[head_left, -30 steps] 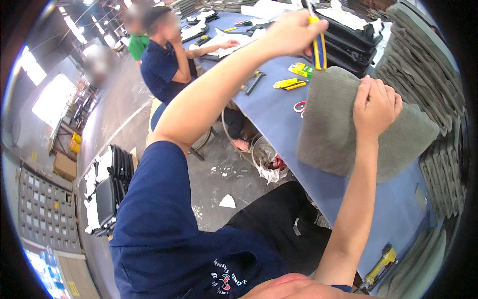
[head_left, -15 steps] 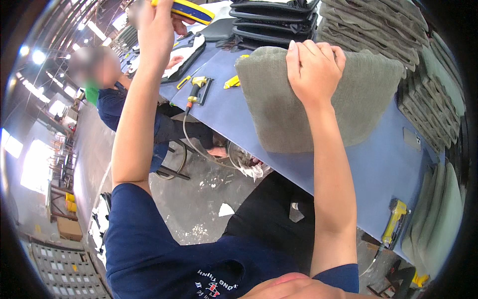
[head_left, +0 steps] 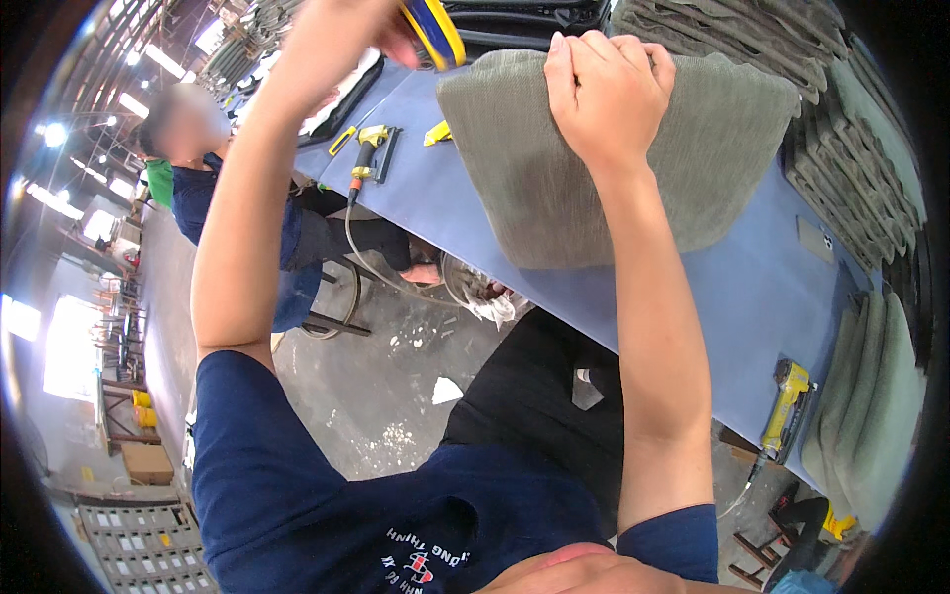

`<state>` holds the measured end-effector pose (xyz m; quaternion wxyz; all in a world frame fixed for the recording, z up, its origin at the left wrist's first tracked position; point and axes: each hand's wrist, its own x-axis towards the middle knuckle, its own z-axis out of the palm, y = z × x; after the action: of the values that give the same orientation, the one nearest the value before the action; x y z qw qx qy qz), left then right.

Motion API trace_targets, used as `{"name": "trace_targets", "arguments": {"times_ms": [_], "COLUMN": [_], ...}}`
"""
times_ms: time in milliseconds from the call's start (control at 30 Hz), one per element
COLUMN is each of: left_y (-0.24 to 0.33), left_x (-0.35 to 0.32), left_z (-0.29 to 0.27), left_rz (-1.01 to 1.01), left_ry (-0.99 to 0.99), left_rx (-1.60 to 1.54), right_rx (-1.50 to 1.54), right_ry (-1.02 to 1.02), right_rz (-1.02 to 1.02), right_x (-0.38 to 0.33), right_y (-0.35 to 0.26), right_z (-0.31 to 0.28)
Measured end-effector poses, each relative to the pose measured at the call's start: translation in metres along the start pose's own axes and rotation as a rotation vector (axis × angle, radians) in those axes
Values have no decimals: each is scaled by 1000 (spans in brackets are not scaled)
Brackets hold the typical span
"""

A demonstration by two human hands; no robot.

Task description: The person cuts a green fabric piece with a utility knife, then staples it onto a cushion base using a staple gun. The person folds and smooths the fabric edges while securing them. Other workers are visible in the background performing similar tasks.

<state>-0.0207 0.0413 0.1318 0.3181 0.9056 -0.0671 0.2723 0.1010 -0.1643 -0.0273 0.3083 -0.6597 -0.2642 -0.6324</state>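
Observation:
My right hand (head_left: 612, 99) is closed over the far edge of a grey-green fabric-covered pad (head_left: 604, 198), its fingers curled round the top. The pad lies tilted above the blue table, its rounded edge toward me. At the top edge of the view my left hand (head_left: 361, 25) is raised, closed on a flat yellow-and-blue tool (head_left: 435, 35). The upper part of that hand and the tool is cut off, so I cannot tell its exact kind. Left of the pad lie a yellow utility knife (head_left: 437, 133) and a yellow staple gun (head_left: 370, 150) with an air hose.
Stacked grey fabric pads (head_left: 851, 168) line the right side, black pads (head_left: 524, 20) the far side. A second staple gun (head_left: 787, 404) rests on the blue table's (head_left: 727, 327) right end. To the left sits a co-worker (head_left: 188, 188). A waste bin (head_left: 470, 282) stands below the table edge.
My left hand has swung the yellow-and-blue tool right and toward the pad, its long side turned steeper. The right hand keeps its hold on the pad. The whole view has shifted slightly.

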Motion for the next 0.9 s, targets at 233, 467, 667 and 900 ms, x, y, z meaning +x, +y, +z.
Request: {"name": "trace_targets", "arguments": {"times_ms": [233, 467, 667, 900], "left_y": [-47, -31, 13, -17], "left_x": [7, -15, -22, -31], "left_z": [6, 17, 27, 7], "left_rz": [369, 9, -260, -82], "left_ry": [86, 37, 169, 268], "left_rx": [125, 22, -193, -243], "right_rx": [-18, 11, 4, -13], "right_ry": [-47, -104, -106, -101], "right_rz": [-6, 10, 0, 8], "right_x": [2, 17, 17, 16], "right_y": [-13, -18, -18, -23], "right_z": [-13, -34, -38, -42]}}
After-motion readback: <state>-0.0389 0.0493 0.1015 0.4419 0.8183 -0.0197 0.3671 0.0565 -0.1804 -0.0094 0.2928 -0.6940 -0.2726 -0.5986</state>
